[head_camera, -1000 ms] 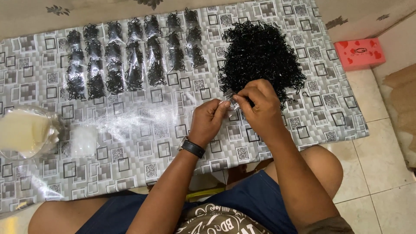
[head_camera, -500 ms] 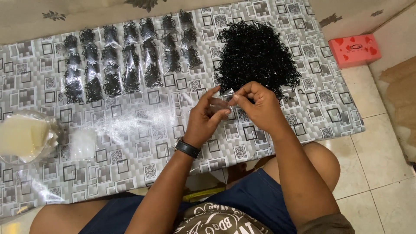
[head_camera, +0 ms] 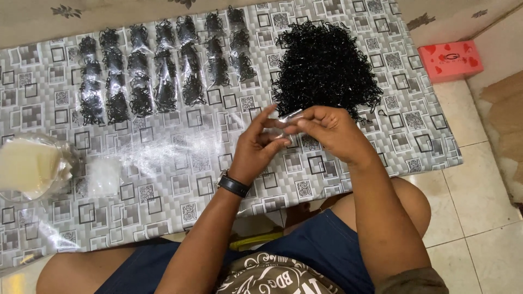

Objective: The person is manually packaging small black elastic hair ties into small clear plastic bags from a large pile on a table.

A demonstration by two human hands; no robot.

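My left hand [head_camera: 256, 147] and my right hand [head_camera: 329, 130] together hold a small clear plastic bag [head_camera: 287, 118] just above the table, pinching it at its mouth. A big heap of small black elastic bands [head_camera: 324, 68] lies right behind my hands. Rows of filled clear packets of black bands [head_camera: 163, 71] lie side by side at the far left of the heap. A black watch sits on my left wrist.
The low table [head_camera: 163, 163] has a grey square-patterned plastic cover. A clear bag of pale sheets [head_camera: 30, 169] and a small stack of clear bags [head_camera: 103, 177] lie at the left. A red box [head_camera: 449, 60] sits on the tiled floor at the right.
My hands have lifted the small bag off the table a little, and my left fingers have spread apart at its mouth.
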